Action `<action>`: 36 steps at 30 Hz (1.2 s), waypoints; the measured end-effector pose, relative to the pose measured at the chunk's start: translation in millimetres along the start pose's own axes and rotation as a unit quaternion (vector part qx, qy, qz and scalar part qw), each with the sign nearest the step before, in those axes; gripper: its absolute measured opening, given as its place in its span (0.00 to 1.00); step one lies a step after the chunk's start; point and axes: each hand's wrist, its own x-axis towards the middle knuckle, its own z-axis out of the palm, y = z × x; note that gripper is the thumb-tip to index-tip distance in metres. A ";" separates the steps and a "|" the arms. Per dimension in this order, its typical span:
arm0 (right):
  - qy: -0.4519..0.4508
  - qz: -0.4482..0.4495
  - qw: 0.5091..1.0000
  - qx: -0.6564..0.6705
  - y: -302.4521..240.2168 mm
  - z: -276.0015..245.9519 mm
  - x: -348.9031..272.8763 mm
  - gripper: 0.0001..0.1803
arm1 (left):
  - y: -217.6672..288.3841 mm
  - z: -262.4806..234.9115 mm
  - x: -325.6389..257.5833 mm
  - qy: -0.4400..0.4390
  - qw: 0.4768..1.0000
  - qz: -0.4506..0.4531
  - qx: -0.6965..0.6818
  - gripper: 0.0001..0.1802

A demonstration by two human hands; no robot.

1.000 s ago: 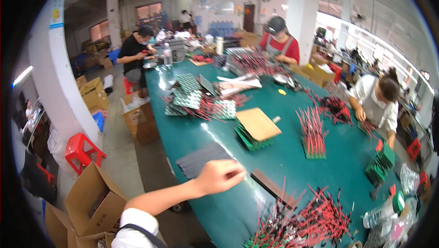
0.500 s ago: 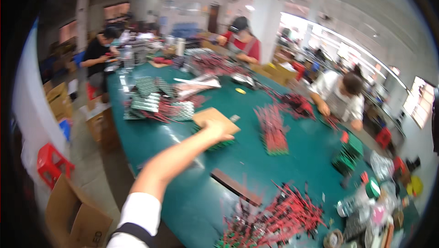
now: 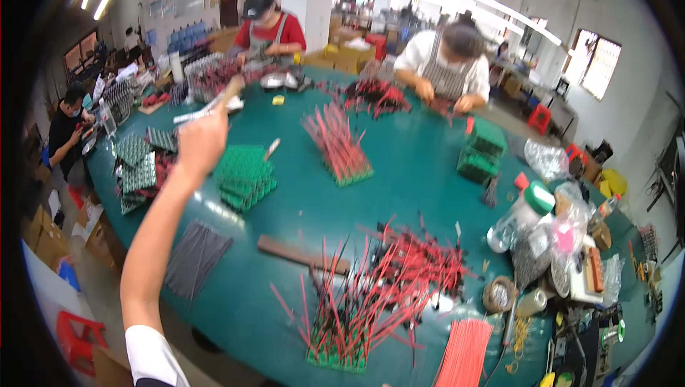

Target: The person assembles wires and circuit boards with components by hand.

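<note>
My left hand [image 3: 202, 143] is raised over the left part of the table, closed on a piece of brown cardboard [image 3: 231, 92] seen nearly edge-on. Just right of the wrist lies a stack of green circuit boards [image 3: 244, 176]. Nearer me, a bundle of dark grey wires [image 3: 198, 260] rests beside my forearm. In front are green boards with red and black wires [image 3: 342, 337] standing up from them, next to a tangled heap of similar wires [image 3: 421, 262]. My right hand is out of the picture.
A brown bar [image 3: 303, 254] lies mid-table. Beyond it is a red-wired board bundle [image 3: 339, 148]; green boards [image 3: 482, 150] stand stacked at the right. Straight red wires [image 3: 464, 355], tape rolls [image 3: 499, 294] and plastic bags [image 3: 549, 233] crowd the near right. Two co-workers sit across the table, another far left.
My left hand has lifted the cardboard off the green board stack and tilted it, uncovering the boards. The view has swung right, bringing the straight red wires into sight.
</note>
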 end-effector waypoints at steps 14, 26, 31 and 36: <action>-0.138 -0.020 0.949 0.283 -103.3 -32.8 56.8 0.55 | -72.4 -131.5 -322.2 -0.098 0.830 0.016 -0.549 0.07; -0.109 -0.104 0.987 -0.052 -44.5 -19.7 116.9 0.09 | -1.4 -79.9 -354.8 -0.326 0.574 0.104 -0.744 0.15; -0.022 -0.112 0.991 -0.072 -11.1 3.7 167.5 0.09 | 11.3 -77.4 -357.3 -0.330 0.578 0.139 -0.733 0.14; -0.027 -0.138 0.988 -0.057 -15.6 4.0 179.8 0.09 | 5.8 -80.9 -365.0 -0.313 0.596 0.116 -0.730 0.14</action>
